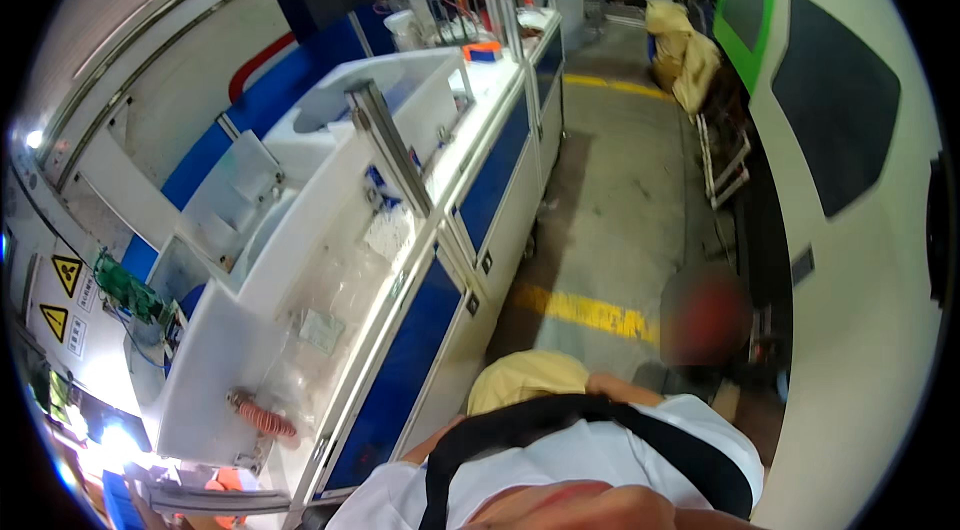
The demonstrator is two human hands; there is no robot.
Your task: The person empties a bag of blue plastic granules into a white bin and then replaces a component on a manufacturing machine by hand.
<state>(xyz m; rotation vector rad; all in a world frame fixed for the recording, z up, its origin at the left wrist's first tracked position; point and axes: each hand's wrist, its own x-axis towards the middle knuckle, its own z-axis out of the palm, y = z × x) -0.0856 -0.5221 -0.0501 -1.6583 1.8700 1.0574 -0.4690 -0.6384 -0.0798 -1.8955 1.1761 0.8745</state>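
Note:
A pale yellow, rounded thing [527,377] shows just in front of my body; whether it is a sack or cloth I cannot tell. Skin of my right arm [625,390] lies along its right side. On its left, a bit of my left forearm [432,442] shows beside the black strap [520,422] over my white shirt. The fingers of both hands are hidden, so I cannot make out what they touch or hold.
On my left runs a long white workbench with blue panels [400,370], carrying clear plastic bags [320,330] and a pinkish ribbed hose [265,418]. A metal post [388,145] rises from it. To my right stands a green and white machine [850,60]; yellow sacks [685,50] sit farther along the aisle.

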